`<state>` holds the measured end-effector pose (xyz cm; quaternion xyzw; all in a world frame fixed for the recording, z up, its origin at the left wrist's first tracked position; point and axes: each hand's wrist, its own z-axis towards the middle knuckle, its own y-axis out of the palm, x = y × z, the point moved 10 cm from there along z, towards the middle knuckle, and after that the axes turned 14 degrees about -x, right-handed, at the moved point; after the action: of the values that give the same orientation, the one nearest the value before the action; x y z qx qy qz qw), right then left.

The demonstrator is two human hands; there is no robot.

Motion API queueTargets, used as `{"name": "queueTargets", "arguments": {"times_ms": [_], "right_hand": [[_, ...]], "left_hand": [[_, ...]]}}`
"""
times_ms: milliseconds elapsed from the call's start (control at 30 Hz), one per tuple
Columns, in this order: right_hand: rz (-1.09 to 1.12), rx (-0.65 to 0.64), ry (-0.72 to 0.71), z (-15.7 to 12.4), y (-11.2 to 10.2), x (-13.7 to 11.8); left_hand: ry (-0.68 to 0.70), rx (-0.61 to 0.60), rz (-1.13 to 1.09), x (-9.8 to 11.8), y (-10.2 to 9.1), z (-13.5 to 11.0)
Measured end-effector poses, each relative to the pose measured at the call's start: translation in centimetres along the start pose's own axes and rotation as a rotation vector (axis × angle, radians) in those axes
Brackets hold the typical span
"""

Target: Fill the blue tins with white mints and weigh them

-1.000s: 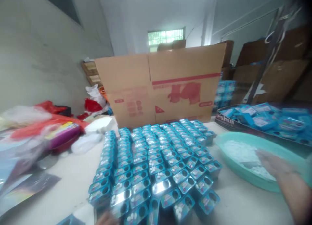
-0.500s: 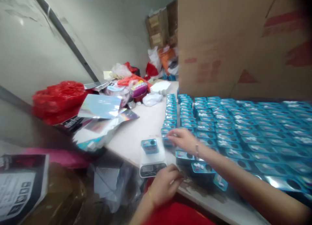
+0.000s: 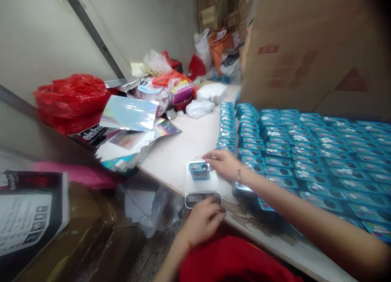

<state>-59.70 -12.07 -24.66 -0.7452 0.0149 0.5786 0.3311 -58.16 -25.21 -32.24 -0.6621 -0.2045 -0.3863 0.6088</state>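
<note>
On a white digital scale rests a small blue box with a dark round opening. My right hand reaches in from the right, index finger stretched over the box's upper right corner; its fingers look apart, and whether they touch the box is hard to see. My left hand is at the front edge of the scale, partly over its display. Its fingers are curled together, and anything within them is hidden. Right of the scale stand rows of similar blue boxes, several with white bits on top.
A large cardboard carton stands behind the rows. Shiny printed sheets, a red plastic bag and a white plastic bag lie to the left and back. The pale table has its front edge near my left hand.
My right hand has moved left from the nearest column of blue boxes to the box on the scale. My left hand stays by the scale. The view has shifted.
</note>
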Motion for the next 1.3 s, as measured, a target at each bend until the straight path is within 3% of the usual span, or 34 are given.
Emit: {"name": "queueTargets", "arguments": {"times_ms": [133, 267, 367, 433, 533, 600, 700, 800, 900, 1067, 1200, 1300], "right_hand": [[0.555, -0.009, 0.061, -5.0, 2.0, 2.9], [0.897, -0.029, 0.213, -10.5, 6.6, 8.3], [1.071, -0.058, 0.360, -13.4, 10.2, 12.7], [1.114, -0.045, 0.442, -14.8, 11.5, 15.3], [1.089, -0.001, 0.468, -15.7, 11.7, 18.0], [1.044, 0.006, 0.448, -15.9, 11.4, 18.8], [0.972, -0.033, 0.437, -15.9, 11.3, 18.7], [0.905, -0.059, 0.425, -15.0, 10.7, 16.7], [0.805, -0.050, 0.351, -12.4, 8.7, 12.6], [0.620, 0.082, 0.128, -5.1, 3.5, 5.7], [0.551, 0.101, 0.075, -1.8, 2.5, 4.5], [0.583, 0.067, 0.091, -3.4, 4.1, 5.9]], "left_hand": [[0.060, -0.147, -0.032, 0.1, 2.2, 0.2], [-0.017, -0.140, -0.031, -1.7, 2.0, -0.1], [-0.053, -0.172, -0.007, -2.6, 1.1, -0.9], [-0.056, -0.248, -0.006, -2.8, 0.4, -1.5], [-0.084, -0.283, -0.039, -3.0, -2.0, -2.5], [-0.131, -0.174, -0.035, -3.4, -5.0, -2.9], [-0.186, 0.079, 0.035, -3.6, -9.9, -3.1], [-0.194, 0.233, 0.091, -3.4, -12.2, -2.8], [-0.188, 0.289, 0.090, -3.3, -12.3, -2.5], [-0.197, 0.302, 0.073, -3.7, -11.3, -2.7], [-0.207, 0.290, 0.064, -4.6, -10.9, -3.5], [-0.219, 0.316, 0.061, -5.7, -11.2, -4.2]]}}
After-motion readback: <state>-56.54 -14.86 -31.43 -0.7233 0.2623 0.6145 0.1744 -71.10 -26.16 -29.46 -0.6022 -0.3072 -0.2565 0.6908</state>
